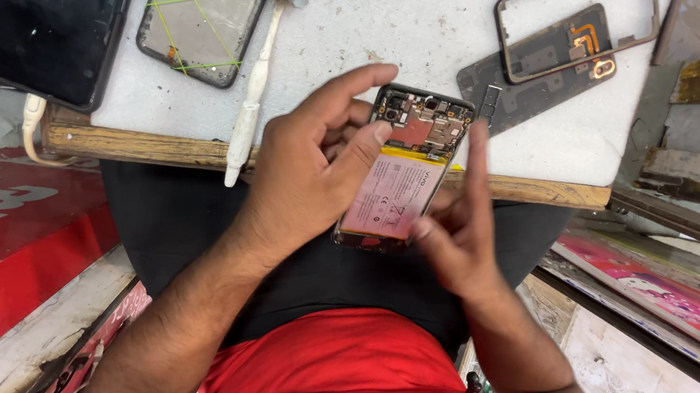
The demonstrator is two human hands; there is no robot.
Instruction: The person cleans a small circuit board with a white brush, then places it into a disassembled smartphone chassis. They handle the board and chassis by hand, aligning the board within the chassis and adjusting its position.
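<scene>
Setting: worn white bench top (433, 8) with a wooden front edge, red panels and clutter lying to both sides; person in a red shirt sitting over it, dark cloth on the lap.
Right hand (458, 240): nearest the camera, reaching up at the phone's lower right side, index finger pointing up along that edge, other fingers curling under; not clearly gripping, cannot tell how much weight it is taking.
Left hand (309, 170): clamping on the phone from the left, index finger stretching over the top end, thumb pressing on the battery face.
Phone (405, 165): back cover off, being held tilted just over the bench's front edge, above the lap; pink-and-yellow battery (391, 195) and board with camera modules showing.
Brush (255, 86): white toothbrush lying diagonally on the bench, handle tip overhanging the edge, just left of the left hand.
Frame (580, 19): empty phone rim lying on a grey back plate (528, 87), right of the phone, apart from both hands.
Far edge: dark phone (53, 37) and a cracked screen (203, 20) lying at the back left.
Risk: thumb is pressing on the soft battery, which could dent it; phone is hanging half off the bench, so a slipping grip would likely be dropping it to the lap; a sleeve or wrist could knock the overhanging brush off.
</scene>
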